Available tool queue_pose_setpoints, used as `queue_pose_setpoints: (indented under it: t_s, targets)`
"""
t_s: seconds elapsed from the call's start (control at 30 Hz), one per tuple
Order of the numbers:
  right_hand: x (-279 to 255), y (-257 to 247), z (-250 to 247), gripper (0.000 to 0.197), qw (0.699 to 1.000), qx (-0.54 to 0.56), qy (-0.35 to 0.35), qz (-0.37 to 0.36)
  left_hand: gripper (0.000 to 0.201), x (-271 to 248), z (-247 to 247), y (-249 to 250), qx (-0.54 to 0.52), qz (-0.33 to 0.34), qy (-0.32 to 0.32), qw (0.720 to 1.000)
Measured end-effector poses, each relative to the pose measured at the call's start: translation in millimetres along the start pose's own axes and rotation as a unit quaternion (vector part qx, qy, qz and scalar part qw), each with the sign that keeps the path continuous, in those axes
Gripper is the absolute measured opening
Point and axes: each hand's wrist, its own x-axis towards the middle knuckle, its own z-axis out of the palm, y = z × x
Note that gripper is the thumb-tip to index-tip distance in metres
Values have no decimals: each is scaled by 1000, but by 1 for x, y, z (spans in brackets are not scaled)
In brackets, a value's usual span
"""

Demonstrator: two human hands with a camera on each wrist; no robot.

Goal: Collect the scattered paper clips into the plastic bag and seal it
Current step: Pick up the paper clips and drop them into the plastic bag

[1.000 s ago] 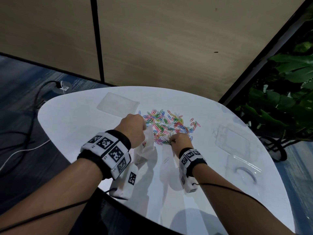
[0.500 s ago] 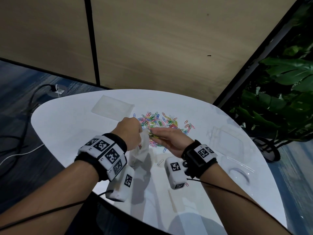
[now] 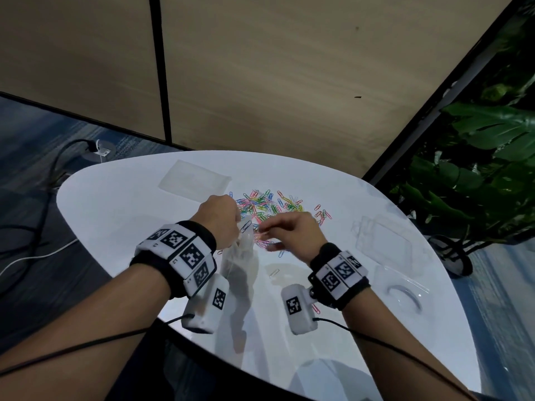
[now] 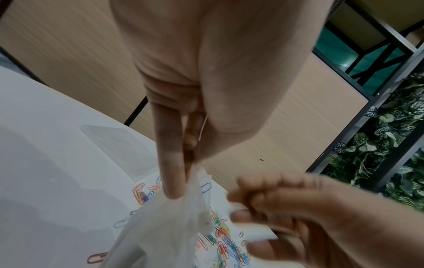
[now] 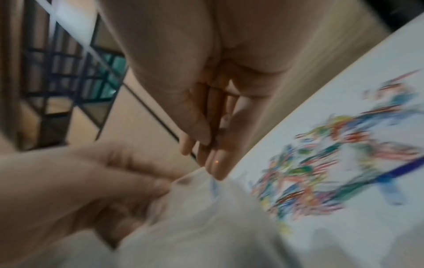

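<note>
While most of the paper clips (image 3: 269, 205) lie in a coloured heap on the white table (image 3: 115, 204), the plastic bag (image 3: 241, 250) is held above the near edge of that heap, hanging limp from its top. The bag's upper edge is pinched between thumb and fingers of the left hand (image 3: 218, 218). Just beside the bag's mouth the right hand (image 3: 292, 231) is raised, its fingers drawn together; whether clips are pinched in them cannot be told, since that hand is blurred in every view.

A spill is judged the main risk: the mouth is held by one edge only and sags nearly closed, so clips released there could strike the film and drop back to the table. A slipping pinch would let the bag fall.

From the head view the layout is given: a second flat bag (image 3: 195, 180) far left, clear plastic packaging (image 3: 385, 241) to the right, stray clips nearer the table edge. Only in the left wrist view is the pinch itself seen, with crumpled film below the fingertips. Little but smeared colour is offered by the right wrist view.
</note>
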Motion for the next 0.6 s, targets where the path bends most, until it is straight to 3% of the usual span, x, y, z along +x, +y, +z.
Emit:
queue_pose_setpoints:
  t_s: [0.07,0.1,0.17,0.2,0.23,0.37,0.6]
  targets:
    - [-8,24,-28,19,990,-103,60,70,31,-1,-2,-2,-9,0,-1,1000]
    - [-13,40,-42,26,971,-185,73,135,32,-2,-4,-3,-12,0,0,1000]
    - [-30,73,-58,50,904,-314,51,286,34,-4,-7,-6,-15,0,0,1000]
    - [-41,87,-59,61,878,-337,32,339,35,-5,-8,-7,-15,0,1,1000]
    - [-49,100,-57,68,872,-326,28,365,36,-6,-9,-10,-16,-1,3,1000]
    - [-57,114,-25,75,902,-285,80,315,33,-11,-13,-25,-25,-9,10,1000]
    - [12,98,36,46,939,-237,155,197,28,-8,-24,-49,-34,-37,34,998]
